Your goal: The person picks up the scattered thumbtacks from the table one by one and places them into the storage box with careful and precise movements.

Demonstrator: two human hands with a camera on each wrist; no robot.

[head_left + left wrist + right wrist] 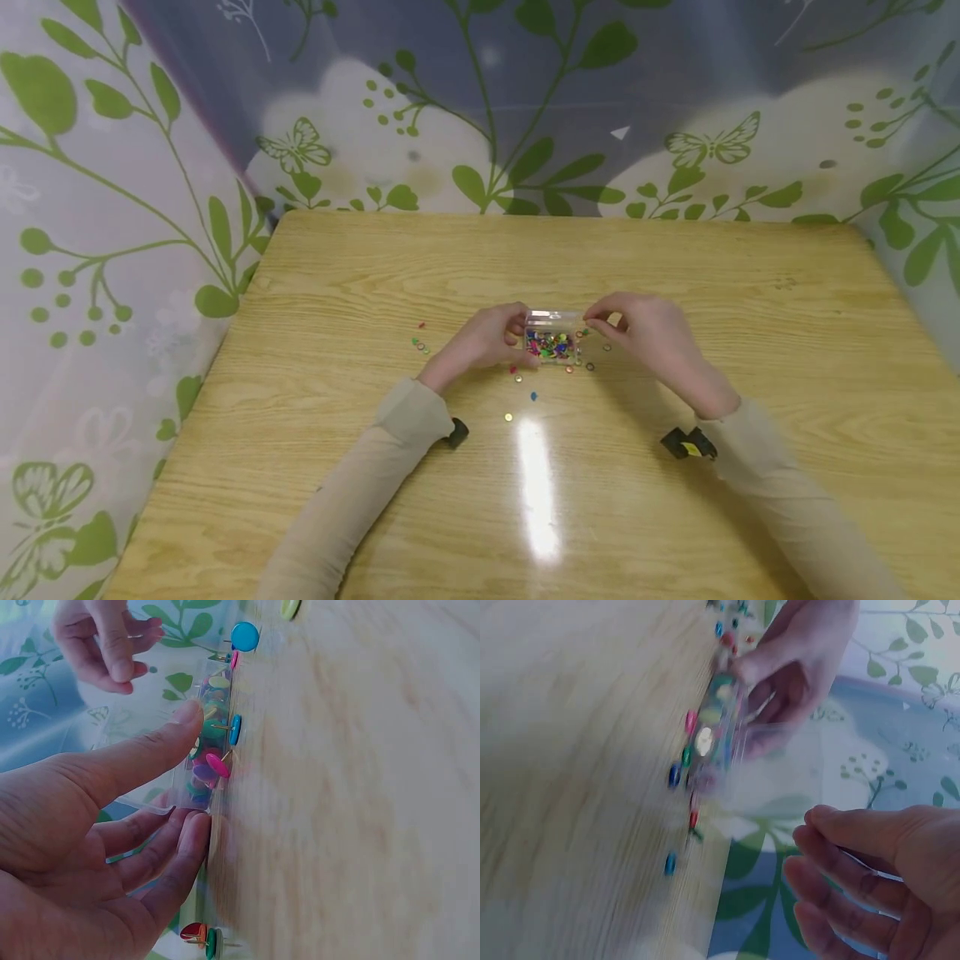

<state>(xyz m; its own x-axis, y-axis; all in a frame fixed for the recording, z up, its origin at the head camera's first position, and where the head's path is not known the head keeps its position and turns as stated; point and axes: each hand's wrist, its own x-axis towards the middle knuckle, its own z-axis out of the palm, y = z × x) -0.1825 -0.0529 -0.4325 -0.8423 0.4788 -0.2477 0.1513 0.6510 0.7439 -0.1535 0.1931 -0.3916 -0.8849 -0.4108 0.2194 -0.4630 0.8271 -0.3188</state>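
Note:
A small clear plastic box [551, 346] full of colourful thumbtacks [705, 740] sits on the table, its clear lid [784, 769] raised at the far side. My left hand [495, 336] grips the box at its left end, the thumb along the near wall and the fingers round the end. Just off the right end of the lid hovers my right hand [648, 333], its fingers loosely bent and the thumb close to the index finger. No tack shows between those fingertips. Loose tacks lie around the box, including a blue tack [534, 397] and a gold tack [508, 417] in front.
More tacks [421, 346] are scattered left of the left hand, and a grey-rimmed tack [590, 367] lies to the right of the box. The wooden table [360, 258] meets a leaf-patterned curtain [555, 108] at the back. Light glares off the table in front.

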